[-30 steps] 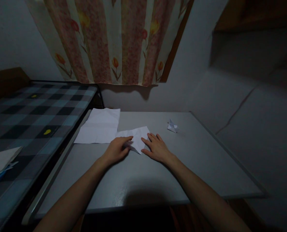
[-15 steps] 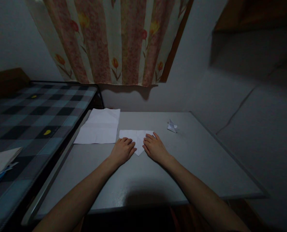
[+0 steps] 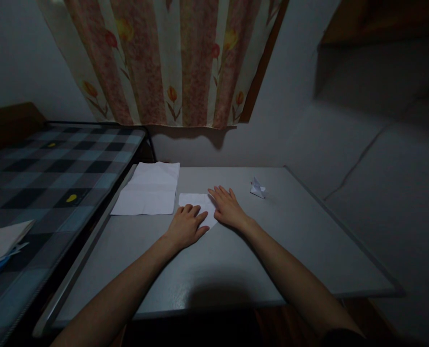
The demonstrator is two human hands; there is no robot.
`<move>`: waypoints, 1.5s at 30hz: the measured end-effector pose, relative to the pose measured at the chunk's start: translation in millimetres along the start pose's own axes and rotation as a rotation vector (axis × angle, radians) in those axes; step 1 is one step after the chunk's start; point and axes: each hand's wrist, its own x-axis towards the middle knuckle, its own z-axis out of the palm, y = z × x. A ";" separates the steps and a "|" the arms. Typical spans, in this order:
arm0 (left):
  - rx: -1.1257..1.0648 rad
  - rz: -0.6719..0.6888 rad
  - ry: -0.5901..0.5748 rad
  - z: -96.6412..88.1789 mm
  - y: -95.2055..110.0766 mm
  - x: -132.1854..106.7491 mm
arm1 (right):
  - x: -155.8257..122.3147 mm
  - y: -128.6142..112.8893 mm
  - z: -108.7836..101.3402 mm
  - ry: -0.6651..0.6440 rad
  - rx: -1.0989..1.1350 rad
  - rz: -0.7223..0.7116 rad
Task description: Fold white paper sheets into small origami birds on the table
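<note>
A folded sheet of white paper (image 3: 196, 198) lies on the table in front of me, its near end narrowing toward a point. My left hand (image 3: 186, 224) rests on the paper's left and near part, fingers spread, thumb reaching to the right near the tip. Across the right half lies my right hand (image 3: 227, 206), fingers stretched out toward the far edge and covering that side. Both hands press flat and grip nothing. To the right stands a small folded paper figure (image 3: 257, 188), apart from my hands.
A stack of white paper sheets (image 3: 151, 188) lies at the table's back left. The grey table (image 3: 290, 241) meets the wall at the back. Left of it is a bed with a checked cover (image 3: 87, 159), holding a folded cloth-like bundle (image 3: 6, 241). A striped curtain (image 3: 171, 62) hangs behind.
My right hand has slid left and away from me over the paper, covering its right half. My left thumb has spread toward the paper's near tip.
</note>
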 end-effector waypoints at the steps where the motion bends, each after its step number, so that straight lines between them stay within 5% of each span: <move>1: 0.000 0.002 -0.001 -0.1 0.2 0.1 | 1.5 -1.0 -0.6 -0.008 0.011 -0.004; 10: 0.006 0.027 0.005 2.1 0.8 -0.8 | 7.5 -1.0 0.1 -0.005 0.026 0.057; 17: 0.050 0.029 0.034 -1.7 3.4 -0.1 | 3.5 -6.8 -1.8 0.099 -0.041 -0.046; 23: 0.099 0.085 0.132 -5.3 5.4 1.5 | -3.5 -13.2 -5.0 0.030 -0.063 -0.132; 30: -0.017 0.091 -0.027 14.0 -3.6 3.8 | -9.6 -13.7 4.3 -0.110 0.069 -0.227; 38: -0.066 -0.016 -0.096 17.6 -7.6 2.5 | -17.1 -6.2 -5.4 -0.318 0.147 -0.175; 45: -0.019 -0.133 -0.074 12.2 -7.3 -5.4 | -26.8 18.7 -20.3 -0.288 0.112 -0.070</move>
